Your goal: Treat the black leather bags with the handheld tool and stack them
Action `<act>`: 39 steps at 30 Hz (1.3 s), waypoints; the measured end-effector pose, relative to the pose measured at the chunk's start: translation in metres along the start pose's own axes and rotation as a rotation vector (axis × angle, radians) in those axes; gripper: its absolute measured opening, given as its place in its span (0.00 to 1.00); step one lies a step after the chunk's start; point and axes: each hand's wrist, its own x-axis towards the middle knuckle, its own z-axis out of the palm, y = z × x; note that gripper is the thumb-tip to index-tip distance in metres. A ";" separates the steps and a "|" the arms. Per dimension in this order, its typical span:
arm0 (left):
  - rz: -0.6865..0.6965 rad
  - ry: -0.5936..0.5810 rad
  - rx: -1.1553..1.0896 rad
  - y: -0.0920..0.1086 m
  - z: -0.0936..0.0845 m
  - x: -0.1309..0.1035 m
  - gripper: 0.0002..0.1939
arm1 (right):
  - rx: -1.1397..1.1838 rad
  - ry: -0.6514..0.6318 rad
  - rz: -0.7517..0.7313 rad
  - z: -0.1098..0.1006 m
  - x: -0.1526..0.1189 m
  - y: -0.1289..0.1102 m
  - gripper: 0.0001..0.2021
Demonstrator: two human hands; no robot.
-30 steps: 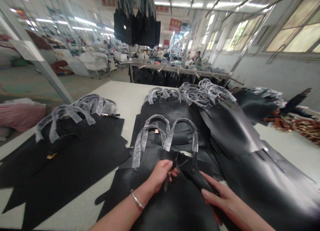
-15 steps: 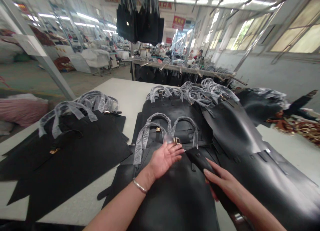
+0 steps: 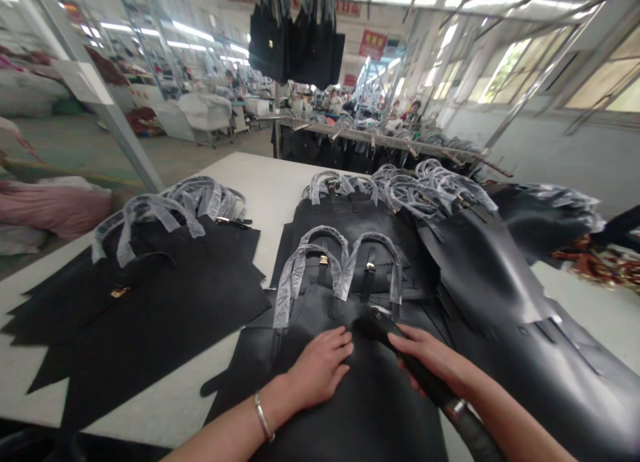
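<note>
A black leather bag panel point(image 3: 370, 395) lies in front of me, with two plastic-wrapped handles point(image 3: 345, 275) at its far end. My left hand point(image 3: 323, 365) rests palm down on the panel, fingers a little bent and nothing held in them. In my right hand point(image 3: 425, 352) is a long black tool point(image 3: 423, 372) with a silvery band near the wrist; its exact kind I cannot make out. The tool's far end is over the panel, just right of my left fingertips. Beyond, a strap with a gold clasp point(image 3: 370, 267) lies between the handle ends.
Stacked black bag panels point(image 3: 165, 315) lie to the left on the pale table point(image 3: 255, 175). More panels point(image 3: 485, 262) are piled at right. Black bags point(image 3: 300, 49) hang beyond the table, near a metal rack point(image 3: 375, 139). A slanted metal post point(image 3: 120, 135) stands at left.
My left hand has turned from palm up to palm down and come back onto the panel, away from the gold clasp. The black tool's tip has shifted left and nearer. The view has swung slightly left.
</note>
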 end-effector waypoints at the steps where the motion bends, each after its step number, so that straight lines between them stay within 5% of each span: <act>1: -0.002 0.009 0.018 0.001 0.000 -0.001 0.22 | -0.003 -0.011 0.001 -0.002 0.001 -0.002 0.21; 8: -0.021 0.032 0.024 0.005 0.005 -0.002 0.22 | -0.032 0.000 0.018 -0.002 -0.002 0.004 0.26; 14: -0.152 0.133 0.046 0.028 0.043 0.002 0.22 | -0.087 0.209 -0.198 0.011 0.003 -0.009 0.29; 20: -0.222 0.199 0.042 0.049 0.072 0.008 0.26 | -0.061 0.027 -0.125 0.021 -0.012 -0.015 0.31; 25: -0.214 0.166 0.021 0.048 0.071 0.011 0.25 | -0.082 -0.124 -0.088 0.041 0.003 -0.022 0.25; 30: -0.229 0.120 0.025 0.048 0.066 0.014 0.22 | -0.095 -0.131 -0.124 0.055 0.032 -0.038 0.19; 39: -0.236 0.165 -0.077 0.048 0.064 0.012 0.24 | -0.151 -0.143 -0.049 0.052 0.021 -0.039 0.21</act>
